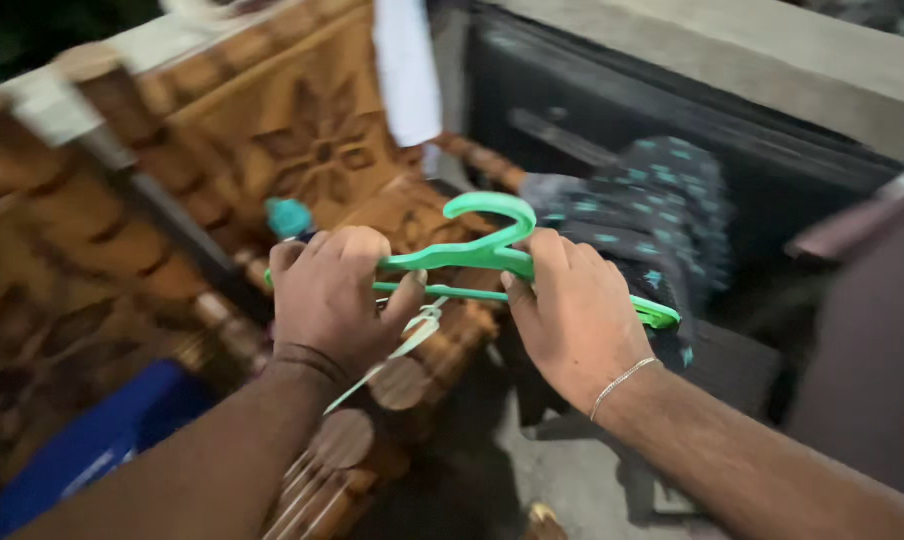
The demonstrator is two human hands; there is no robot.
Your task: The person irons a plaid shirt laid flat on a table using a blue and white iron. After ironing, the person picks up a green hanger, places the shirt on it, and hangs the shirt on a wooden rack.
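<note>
Left hand (pixel 332 295) was curled shut over the left end of a green plastic hanger (pixel 492 255), knuckles up, fingers wrapped over the top arm, thumb pressed in toward the lower bar. A dark thread band sat at that wrist. Right hand (pixel 572 310) gripped the hanger just under the hook, fingers folded over the top arm, thumb tip on the thin lower bar; a thin silver bracelet (pixel 622 385) ran across its wrist. Both hands clamped on the same hanger, close together, not touching each other.

Hanger: bright green, moulded plastic, curved hook standing up between the two hands, right shoulder sticking out past the right hand and angled slightly down. It was held in the air, level with the top rail of the carved wooden furniture (pixel 302 140), not resting on anything. A pale ribbon loop (pixel 412 335) dangled from the hanger below the left hand, trailing down toward the left forearm.

Dark cloth with teal spots (pixel 652 215) hung just behind the right hand, at the hanger's right end; blurred, so contact with the hanger could not be told. A small teal object (pixel 289 217) showed just above the left hand's knuckles, kind unclear. Turned wooden spindles (pixel 362 430) lay under the hands. Blue plastic object (pixel 92 440) sat at lower left, white cloth (pixel 407 65) hung at top centre.
</note>
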